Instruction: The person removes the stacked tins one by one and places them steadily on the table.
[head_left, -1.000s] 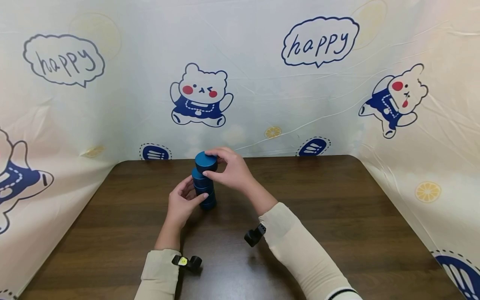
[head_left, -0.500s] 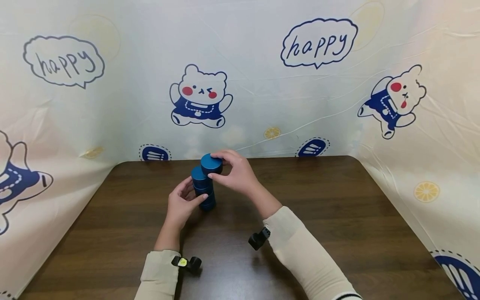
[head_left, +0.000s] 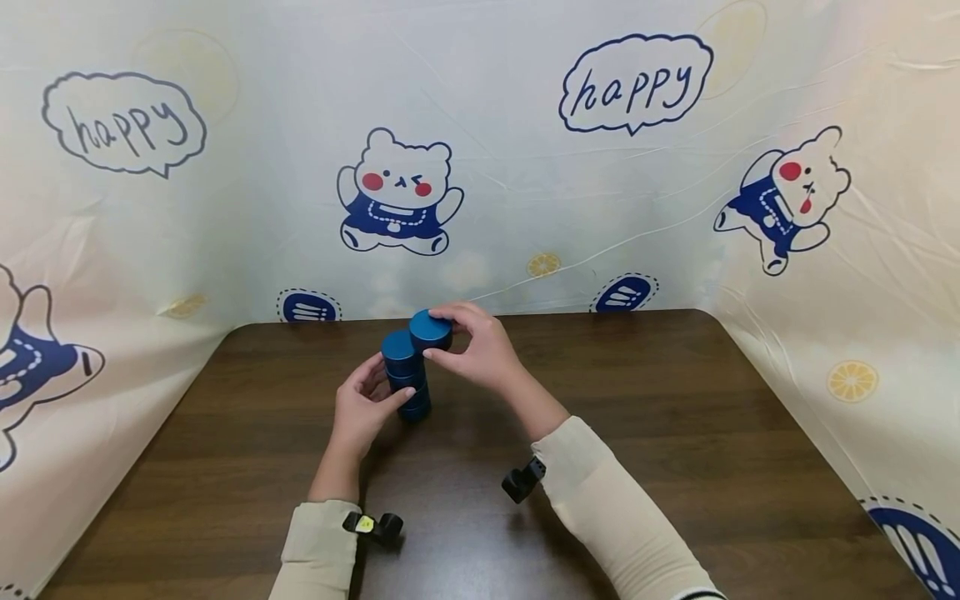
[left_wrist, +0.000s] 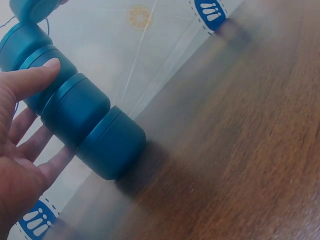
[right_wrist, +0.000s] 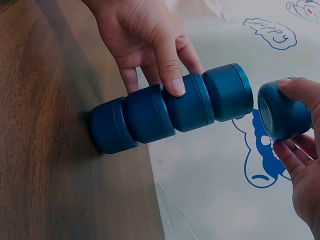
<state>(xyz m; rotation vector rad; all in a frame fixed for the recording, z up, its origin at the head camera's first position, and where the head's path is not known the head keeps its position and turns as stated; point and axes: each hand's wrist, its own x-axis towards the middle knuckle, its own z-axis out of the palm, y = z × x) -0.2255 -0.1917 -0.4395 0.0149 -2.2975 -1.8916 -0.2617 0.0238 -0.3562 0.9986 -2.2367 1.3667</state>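
A stack of several dark blue round tins stands upright near the far middle of the brown table. My left hand holds the stack at mid height, thumb on the near side and fingers behind it. My right hand grips one more blue tin by its sides, just right of the stack's top and apart from it. In the right wrist view that tin shows its hollow underside facing the stack's top, with a small gap between them.
A pale cloth printed with bears and "happy" bubbles walls the table at the back and both sides. Small black wrist cameras sit on both cream sleeves. Bare wood lies left, right and near the stack.
My right hand has carried the top tin off the stack, moving it to the right and slightly down. The left hand and the rest of the stack have stayed put.
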